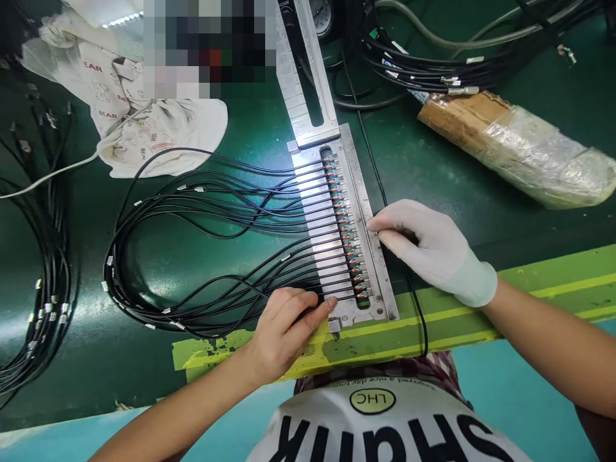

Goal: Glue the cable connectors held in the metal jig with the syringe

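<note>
On the tabletop (pixel 260 125), I see the central metal fixture (pixel 359 212) lined with black cables (pixel 115 282) to its near end; what's left I can't tell. The right hand (pixel 428 247), slightly parted and visibly holding nothing, touches its right edge; the left hand (pixel 283 333) curls at its near-left edge, grip unclear.

Workshop: apparently for cable work.
Bench (pixel 260 131): green, with worn yellow-green edging (pixel 553 296), under the jig (pixel 366 256).
Cables (pixel 113 282): bundled left of the jig, lined up across it.
Gauge (pixel 322 15): dial-faced, beyond the jig.
Glove (pixel 443 247): white, right of the jig.
</note>
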A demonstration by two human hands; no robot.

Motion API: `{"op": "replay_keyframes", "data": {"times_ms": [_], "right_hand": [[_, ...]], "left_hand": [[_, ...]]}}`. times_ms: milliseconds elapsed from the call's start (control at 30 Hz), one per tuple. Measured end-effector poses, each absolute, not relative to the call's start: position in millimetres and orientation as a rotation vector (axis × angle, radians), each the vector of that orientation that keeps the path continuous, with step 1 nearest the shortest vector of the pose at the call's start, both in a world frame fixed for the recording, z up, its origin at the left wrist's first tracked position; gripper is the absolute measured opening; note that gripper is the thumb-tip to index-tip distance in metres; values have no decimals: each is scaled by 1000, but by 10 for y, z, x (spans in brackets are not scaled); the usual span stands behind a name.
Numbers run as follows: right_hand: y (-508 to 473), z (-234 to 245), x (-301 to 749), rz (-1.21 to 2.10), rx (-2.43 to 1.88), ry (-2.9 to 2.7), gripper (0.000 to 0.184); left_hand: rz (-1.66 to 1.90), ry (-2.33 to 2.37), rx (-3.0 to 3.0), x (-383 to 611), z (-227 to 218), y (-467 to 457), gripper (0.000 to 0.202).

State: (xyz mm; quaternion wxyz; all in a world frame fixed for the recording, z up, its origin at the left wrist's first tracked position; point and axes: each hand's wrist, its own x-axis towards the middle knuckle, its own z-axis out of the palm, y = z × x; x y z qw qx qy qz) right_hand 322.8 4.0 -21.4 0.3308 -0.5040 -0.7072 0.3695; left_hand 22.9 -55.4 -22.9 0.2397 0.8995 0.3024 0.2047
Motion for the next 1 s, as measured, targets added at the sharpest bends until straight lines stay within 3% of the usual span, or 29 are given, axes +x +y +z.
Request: {"op": "replay_keyframes", "data": {"times_ms": [233,400,600,1000], "right_hand": [[64,-221,3235,971,-1320,-1857,18],[61,-231,3231,963,-1310,-1856,18],[40,-250,3240,932,-1289,-1853,18],[36,-245,3255,943,-1244,-1850,18]], "left_hand": [[468,918,2696,139,-284,-613,49],[441,890,2709,313,-119,-529,36],[412,700,2784,637,-79,-419,43],[500,815,2722,707,-46,-458,36]]}}
